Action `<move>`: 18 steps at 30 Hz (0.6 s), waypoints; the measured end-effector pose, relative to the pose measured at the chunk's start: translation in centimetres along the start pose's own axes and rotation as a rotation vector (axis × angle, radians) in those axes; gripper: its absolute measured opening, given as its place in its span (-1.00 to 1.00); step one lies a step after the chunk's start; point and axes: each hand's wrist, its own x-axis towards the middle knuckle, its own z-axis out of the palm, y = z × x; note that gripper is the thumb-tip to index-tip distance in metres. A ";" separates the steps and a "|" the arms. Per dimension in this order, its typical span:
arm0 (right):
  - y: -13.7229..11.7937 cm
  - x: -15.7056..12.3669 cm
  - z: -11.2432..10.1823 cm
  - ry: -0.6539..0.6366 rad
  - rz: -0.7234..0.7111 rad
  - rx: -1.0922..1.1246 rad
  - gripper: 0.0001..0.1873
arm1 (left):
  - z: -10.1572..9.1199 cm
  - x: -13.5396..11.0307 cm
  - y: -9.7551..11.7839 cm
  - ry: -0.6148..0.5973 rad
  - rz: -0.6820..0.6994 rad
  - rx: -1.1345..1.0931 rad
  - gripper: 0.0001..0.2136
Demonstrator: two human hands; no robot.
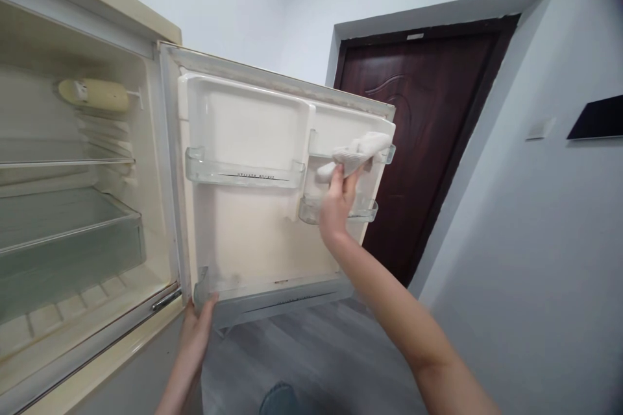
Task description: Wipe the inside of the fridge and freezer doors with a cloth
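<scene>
My right hand (338, 201) is closed on a white cloth (363, 150), held up against the upper right part of the open refrigerator door (253, 227). The cloth covers part of a small clear door shelf (321, 159); another small shelf (360, 213) lies partly behind my hand. Low on the hinge side, my left hand (197, 324) grips the door's bottom corner, its thumb by the end of the long bottom door rack (292, 297). Some of its fingers are hidden. A wider clear shelf (243, 174) runs across the door's left half.
To the left stands the open refrigerator compartment (158, 220), with a glass shelf (63, 154), a clear drawer (73, 253) and a yellowish lamp cover (100, 94). Behind the refrigerator door is a dark red room door (428, 123). Grey flooring (302, 356) lies below.
</scene>
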 end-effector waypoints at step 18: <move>3.1 5.0 -5.1 0.580 0.513 1.238 -0.64 | -0.6 0.2 -0.4 -0.030 0.113 -0.005 -0.48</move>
